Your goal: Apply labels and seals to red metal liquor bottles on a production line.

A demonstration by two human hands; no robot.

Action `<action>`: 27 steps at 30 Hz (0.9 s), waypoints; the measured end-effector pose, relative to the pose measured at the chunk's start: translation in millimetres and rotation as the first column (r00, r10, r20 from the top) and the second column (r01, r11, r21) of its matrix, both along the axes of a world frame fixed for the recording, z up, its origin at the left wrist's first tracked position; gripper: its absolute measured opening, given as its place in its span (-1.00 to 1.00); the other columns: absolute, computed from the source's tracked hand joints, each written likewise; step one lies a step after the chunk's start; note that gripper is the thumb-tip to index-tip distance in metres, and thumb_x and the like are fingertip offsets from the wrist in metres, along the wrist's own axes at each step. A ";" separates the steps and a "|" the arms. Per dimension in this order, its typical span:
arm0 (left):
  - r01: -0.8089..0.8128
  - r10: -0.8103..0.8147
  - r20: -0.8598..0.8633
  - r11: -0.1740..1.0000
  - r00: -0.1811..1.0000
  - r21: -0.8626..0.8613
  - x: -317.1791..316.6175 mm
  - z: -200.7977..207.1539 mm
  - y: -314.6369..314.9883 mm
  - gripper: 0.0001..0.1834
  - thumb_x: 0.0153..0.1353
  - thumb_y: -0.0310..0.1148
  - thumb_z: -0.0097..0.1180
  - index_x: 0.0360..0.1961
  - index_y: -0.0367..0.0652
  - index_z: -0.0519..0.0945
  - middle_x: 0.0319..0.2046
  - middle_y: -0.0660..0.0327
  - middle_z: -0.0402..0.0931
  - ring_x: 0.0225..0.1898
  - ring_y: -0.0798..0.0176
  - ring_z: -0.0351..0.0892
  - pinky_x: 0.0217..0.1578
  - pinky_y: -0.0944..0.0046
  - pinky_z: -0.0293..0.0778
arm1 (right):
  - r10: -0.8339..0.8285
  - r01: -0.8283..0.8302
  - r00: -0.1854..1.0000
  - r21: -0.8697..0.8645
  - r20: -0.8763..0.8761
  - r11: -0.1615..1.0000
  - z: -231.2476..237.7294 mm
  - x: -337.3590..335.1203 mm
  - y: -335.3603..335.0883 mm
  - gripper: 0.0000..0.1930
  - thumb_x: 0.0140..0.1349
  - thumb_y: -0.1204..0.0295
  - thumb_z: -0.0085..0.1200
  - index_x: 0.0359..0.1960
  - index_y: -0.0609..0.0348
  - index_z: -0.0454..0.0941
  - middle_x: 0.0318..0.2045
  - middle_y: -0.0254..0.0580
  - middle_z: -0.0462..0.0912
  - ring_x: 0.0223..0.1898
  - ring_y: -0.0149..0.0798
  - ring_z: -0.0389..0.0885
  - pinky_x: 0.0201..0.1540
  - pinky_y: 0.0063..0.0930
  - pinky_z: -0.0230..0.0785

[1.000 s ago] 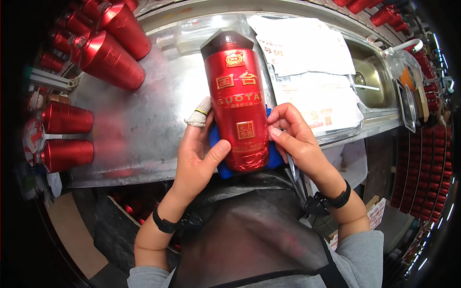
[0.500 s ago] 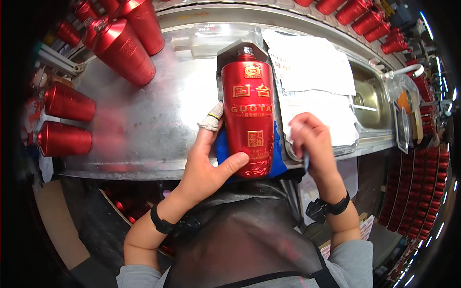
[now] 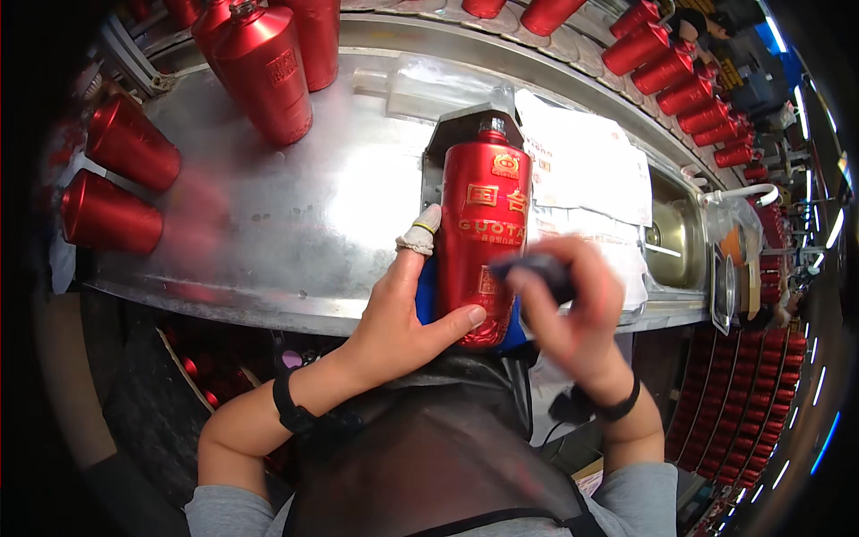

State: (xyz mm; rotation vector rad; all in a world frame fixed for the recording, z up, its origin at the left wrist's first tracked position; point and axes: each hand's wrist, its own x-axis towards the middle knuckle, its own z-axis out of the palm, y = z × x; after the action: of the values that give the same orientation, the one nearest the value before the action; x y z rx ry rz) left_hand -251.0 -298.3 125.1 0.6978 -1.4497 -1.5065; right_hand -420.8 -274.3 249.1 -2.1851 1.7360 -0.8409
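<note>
A red metallic bottle [image 3: 483, 210] with gold markings leans back in a grey angular cradle [image 3: 447, 136], its dark neck pointing away from me. Blue material [image 3: 429, 300] shows under its lower end. My left hand [image 3: 394, 313] grips the bottle's lower left side, thumb across the front. One finger wears a whitish finger cot [image 3: 419, 234] with a yellow band. Closed around a dark object [image 3: 548, 276], my right hand [image 3: 586, 313] is at the bottle's lower right. Motion blurs that object, so its kind and whether it touches the bottle cannot be made out.
White paper sheets [image 3: 595, 170] lie right of the cradle, before a metal sink [image 3: 673, 234] with a white faucet [image 3: 747, 193]. Red bottles [image 3: 268, 80] stand at the back left; two more red bottles [image 3: 134, 143] are nearer. A clear plastic box [image 3: 438, 85] sits behind the cradle.
My right hand has moved from beside the bottle to its lower front, bringing the dark object up. The left hand keeps its grip. The whole view has shifted slightly.
</note>
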 end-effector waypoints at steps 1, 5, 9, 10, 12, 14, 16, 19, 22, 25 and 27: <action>0.003 -0.003 -0.002 1.000 1.000 0.001 0.4 -0.1 0.9 0.05 0.11 -0.26 0.36 0.44 -0.39 -0.07 0.37 -0.20 0.10 0.42 -0.04 0.11 0.38 0.14 0.06 | -0.036 0.039 0.998 -0.063 0.053 0.997 -1.9 -3.7 -9.7 -0.79 0.04 0.62 0.27 -0.25 0.24 0.58 -0.42 -0.14 0.61 -0.45 -0.26 0.60 -0.40 -0.47 0.42; -0.009 0.009 0.021 1.000 1.000 -0.018 -0.6 -0.6 -2.0 0.06 0.10 -0.26 0.36 0.44 -0.39 -0.06 0.37 -0.20 0.11 0.42 -0.04 0.11 0.37 0.14 0.07 | 0.161 -0.161 0.987 -0.034 -0.002 0.986 5.2 -6.3 -1.7 -0.77 0.04 0.63 0.26 -0.22 0.24 0.59 -0.43 -0.14 0.62 -0.45 -0.25 0.61 -0.39 -0.47 0.44; -0.002 0.002 0.010 1.000 1.000 -0.010 -0.3 0.6 -0.1 0.06 0.09 -0.27 0.37 0.44 -0.39 -0.05 0.37 -0.20 0.11 0.42 -0.02 0.12 0.37 0.15 0.08 | 0.056 -0.060 0.998 -0.196 -0.024 0.979 -2.6 -11.9 0.0 -0.68 -0.09 0.68 0.27 -0.22 0.23 0.59 -0.43 -0.14 0.61 -0.41 -0.12 0.61 -0.36 -0.34 0.44; 0.009 -0.009 0.015 1.000 1.000 -0.015 1.4 1.0 -0.4 0.06 0.09 -0.27 0.37 0.44 -0.39 -0.05 0.37 -0.20 0.11 0.42 -0.02 0.12 0.37 0.15 0.08 | 0.090 -0.103 0.994 -0.229 -0.069 0.968 -0.8 -14.1 2.3 -0.66 -0.14 0.70 0.25 -0.23 0.21 0.60 -0.43 -0.15 0.61 -0.42 -0.11 0.60 -0.37 -0.32 0.43; 0.035 -0.035 0.015 0.999 0.999 0.009 5.5 2.5 -1.7 0.00 0.15 -0.30 0.32 0.44 -0.38 -0.04 0.38 -0.15 0.10 0.43 0.01 0.10 0.38 0.15 0.06 | 0.264 -0.281 0.958 -0.174 -0.114 0.944 -3.7 -12.4 14.1 -0.64 -0.21 0.72 0.19 -0.27 0.18 0.62 -0.41 -0.19 0.61 -0.40 -0.14 0.58 -0.36 -0.32 0.39; 0.062 -0.060 -0.050 0.997 0.997 0.047 4.4 -1.4 -1.8 -0.05 0.18 -0.32 0.29 0.44 -0.38 -0.03 0.39 -0.12 0.10 0.43 0.03 0.09 0.38 0.15 0.04 | 0.335 -0.361 0.928 -0.175 -0.163 0.916 -13.1 -16.0 35.9 -0.68 -0.24 0.62 0.18 -0.32 0.14 0.64 -0.36 -0.25 0.60 -0.34 -0.19 0.57 -0.32 -0.34 0.36; 0.089 -0.078 -0.116 0.991 0.990 0.097 3.7 -5.3 -2.4 -0.09 0.22 -0.35 0.25 0.44 -0.38 -0.02 0.39 -0.09 0.10 0.44 0.05 0.08 0.39 0.15 0.02 | 0.348 -0.365 0.928 -0.140 -0.136 0.920 -17.4 -12.5 49.8 -0.68 -0.24 0.59 0.20 -0.32 0.14 0.64 -0.34 -0.26 0.61 -0.35 -0.18 0.55 -0.33 -0.33 0.35; 0.102 -0.085 -0.144 0.988 0.986 0.113 6.4 -6.5 -4.2 -0.13 0.27 -0.37 0.19 0.45 -0.37 -0.04 0.40 -0.05 0.09 0.45 0.08 0.04 0.41 0.14 -0.03 | 0.279 -0.297 0.952 -0.175 -0.123 0.939 -8.5 -5.1 33.9 -0.71 -0.20 0.55 0.24 -0.32 0.14 0.64 -0.32 -0.28 0.61 -0.34 -0.19 0.54 -0.33 -0.34 0.33; 0.123 -0.096 -0.174 0.981 0.980 0.150 9.4 -4.8 -4.1 -0.17 0.29 -0.39 0.15 0.45 -0.36 -0.03 0.41 -0.05 0.08 0.46 0.07 0.03 0.41 0.14 -0.04 | 0.232 -0.278 0.952 -0.248 -0.201 0.928 -12.5 6.8 31.1 -0.64 -0.29 0.59 0.24 -0.31 0.12 0.68 -0.33 -0.29 0.64 -0.35 -0.18 0.54 -0.31 -0.35 0.36; 0.148 -0.120 -0.187 0.978 0.975 0.146 8.7 -6.2 -3.8 -0.21 0.32 -0.41 0.09 0.45 -0.36 -0.03 0.43 -0.05 0.05 0.47 0.08 0.00 0.42 0.15 -0.06 | 0.392 -0.433 0.896 -0.220 -0.206 0.874 -23.5 18.9 44.8 -0.73 -0.22 0.47 0.26 -0.36 0.15 0.62 -0.34 -0.29 0.55 -0.30 -0.23 0.53 -0.30 -0.35 0.33; 0.160 -0.128 -0.197 0.975 0.972 0.156 10.7 -7.9 -2.5 -0.22 0.34 -0.41 0.06 0.46 -0.36 -0.04 0.43 -0.05 0.04 0.47 0.08 -0.01 0.42 0.15 -0.07 | 0.301 -0.374 0.916 -0.294 -0.263 0.880 -18.4 25.8 34.1 -0.75 -0.20 0.46 0.24 -0.38 0.15 0.62 -0.34 -0.29 0.54 -0.30 -0.24 0.53 -0.29 -0.36 0.33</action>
State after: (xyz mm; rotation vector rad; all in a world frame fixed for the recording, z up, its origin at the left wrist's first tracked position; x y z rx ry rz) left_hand -240.3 -300.8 117.2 0.5444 -1.2617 -1.7759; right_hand -395.0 -240.3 230.6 -2.7918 1.2909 -0.8951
